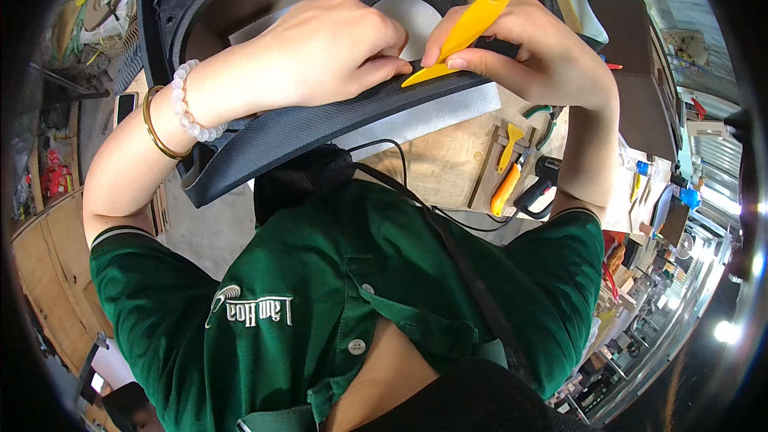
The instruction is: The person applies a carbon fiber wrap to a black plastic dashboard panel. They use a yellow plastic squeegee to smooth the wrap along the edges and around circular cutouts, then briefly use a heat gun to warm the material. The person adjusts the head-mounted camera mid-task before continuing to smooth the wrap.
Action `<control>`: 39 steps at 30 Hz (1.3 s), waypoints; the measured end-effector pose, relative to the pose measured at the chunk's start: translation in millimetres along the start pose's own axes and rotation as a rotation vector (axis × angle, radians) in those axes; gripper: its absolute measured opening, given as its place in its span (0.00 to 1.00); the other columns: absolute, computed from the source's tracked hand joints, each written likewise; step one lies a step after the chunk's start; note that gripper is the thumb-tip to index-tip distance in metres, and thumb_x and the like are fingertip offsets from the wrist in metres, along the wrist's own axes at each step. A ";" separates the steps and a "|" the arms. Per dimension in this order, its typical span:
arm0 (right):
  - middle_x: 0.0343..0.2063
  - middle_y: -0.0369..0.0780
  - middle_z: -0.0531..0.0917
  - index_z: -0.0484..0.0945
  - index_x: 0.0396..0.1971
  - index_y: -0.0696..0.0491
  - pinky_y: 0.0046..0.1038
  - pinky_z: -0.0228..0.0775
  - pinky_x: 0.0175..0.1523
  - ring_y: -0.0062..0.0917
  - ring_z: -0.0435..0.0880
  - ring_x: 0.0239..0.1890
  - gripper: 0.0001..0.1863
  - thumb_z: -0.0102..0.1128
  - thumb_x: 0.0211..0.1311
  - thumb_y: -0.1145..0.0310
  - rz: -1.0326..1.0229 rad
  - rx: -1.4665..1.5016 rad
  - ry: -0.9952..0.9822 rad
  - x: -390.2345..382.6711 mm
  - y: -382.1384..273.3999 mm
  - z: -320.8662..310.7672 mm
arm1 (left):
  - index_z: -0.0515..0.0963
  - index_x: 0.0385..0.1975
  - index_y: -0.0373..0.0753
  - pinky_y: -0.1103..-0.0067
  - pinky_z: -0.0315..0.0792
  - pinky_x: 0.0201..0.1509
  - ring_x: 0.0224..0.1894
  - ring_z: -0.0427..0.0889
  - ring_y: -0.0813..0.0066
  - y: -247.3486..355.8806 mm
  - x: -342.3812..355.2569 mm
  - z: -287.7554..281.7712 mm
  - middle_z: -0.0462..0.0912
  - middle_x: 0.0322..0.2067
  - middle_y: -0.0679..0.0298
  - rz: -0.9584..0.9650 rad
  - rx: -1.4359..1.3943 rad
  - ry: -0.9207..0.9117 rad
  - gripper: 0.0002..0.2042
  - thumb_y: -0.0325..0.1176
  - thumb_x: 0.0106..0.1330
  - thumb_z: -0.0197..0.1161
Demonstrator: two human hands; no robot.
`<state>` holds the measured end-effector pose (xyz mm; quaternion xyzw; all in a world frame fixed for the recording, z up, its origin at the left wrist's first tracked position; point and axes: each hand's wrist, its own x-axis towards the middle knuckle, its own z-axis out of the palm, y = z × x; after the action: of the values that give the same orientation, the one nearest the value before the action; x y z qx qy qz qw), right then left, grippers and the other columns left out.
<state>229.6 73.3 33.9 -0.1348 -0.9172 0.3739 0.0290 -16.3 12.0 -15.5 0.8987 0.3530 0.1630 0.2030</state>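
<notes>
A black panel (pixel 180 32) with large round openings lies in front of me. Along its near edge runs a strip of black textured covering sheet (pixel 296 130), its left part hanging loose and folded toward me. My left hand (pixel 336 48) is closed, thumb and curled fingers pinching the sheet at the panel's edge. In my right hand (pixel 528 52) is a flat yellow plastic pry tool (pixel 472 26), held between thumb and fingers. Its pointed tip rests on the covering near my left thumb, with the wide end tilted up to the right.
On the wooden table (pixel 448 162) are a small yellow scraper (pixel 510 146), an orange-handled cutter (pixel 506 190), green-handled pliers (pixel 549 124) and a black heat gun (pixel 540 188). White padding (pixel 432 120) lies beneath the panel. A dark box (pixel 636 72) stands at the right; a phone (pixel 126 106) lies left.
</notes>
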 end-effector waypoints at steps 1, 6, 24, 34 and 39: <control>0.39 0.44 0.84 0.79 0.40 0.61 0.28 0.74 0.48 0.31 0.84 0.41 0.07 0.59 0.63 0.80 0.008 -0.006 -0.016 0.5 2.4 -0.9 | 0.80 0.29 0.35 0.68 0.74 0.32 0.30 0.83 0.56 0.2 -0.3 1.4 0.83 0.27 0.56 0.011 0.000 0.005 0.08 0.34 0.64 0.64; 0.39 0.42 0.84 0.80 0.40 0.60 0.27 0.75 0.49 0.30 0.84 0.41 0.07 0.60 0.62 0.81 0.005 -0.020 -0.100 4.3 15.6 -5.0 | 0.80 0.31 0.35 0.68 0.76 0.35 0.32 0.84 0.57 -1.4 -0.8 4.5 0.84 0.29 0.57 0.041 0.011 -0.022 0.07 0.34 0.65 0.63; 0.40 0.41 0.85 0.80 0.44 0.59 0.25 0.73 0.51 0.27 0.84 0.42 0.09 0.57 0.67 0.77 0.058 -0.003 0.038 -4.4 21.1 4.6 | 0.72 0.29 0.35 0.64 0.70 0.40 0.35 0.77 0.50 13.6 -39.0 -24.5 0.74 0.27 0.52 -0.022 0.042 -0.037 0.09 0.32 0.64 0.63; 0.42 0.36 0.85 0.80 0.47 0.58 0.14 0.73 0.30 0.13 0.82 0.34 0.11 0.56 0.70 0.70 0.416 -0.004 0.379 -106.1 19.9 -54.3 | 0.76 0.32 0.33 0.69 0.68 0.50 0.37 0.77 0.56 -3.1 -84.2 -45.2 0.77 0.30 0.56 -0.210 -0.031 0.111 0.07 0.32 0.65 0.61; 0.43 0.34 0.84 0.82 0.46 0.54 0.13 0.69 0.28 0.09 0.78 0.29 0.10 0.56 0.70 0.69 0.468 -0.046 0.275 -115.6 35.4 -49.1 | 0.77 0.33 0.33 0.71 0.67 0.51 0.38 0.78 0.60 -18.0 -98.8 -38.1 0.80 0.32 0.58 -0.275 -0.074 0.183 0.08 0.32 0.67 0.58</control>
<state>356.4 99.6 50.1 -0.3931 -0.8568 0.3278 0.0631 -112.0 -35.7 -5.9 0.8153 0.4833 0.2278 0.2231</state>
